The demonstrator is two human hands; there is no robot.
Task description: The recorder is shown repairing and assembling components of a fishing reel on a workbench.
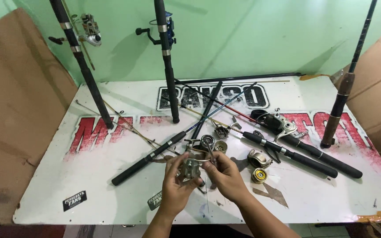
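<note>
Both hands, left hand (176, 181) and right hand (225, 175), close their fingers around a metal fishing reel (191, 169), held just above the desk's (89, 176) front edge.

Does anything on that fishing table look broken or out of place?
The reel held in the left hand and right hand looks partly taken apart; loose reel parts and a gold spool lie scattered nearby. The white table has worn paint and torn edges.
</note>
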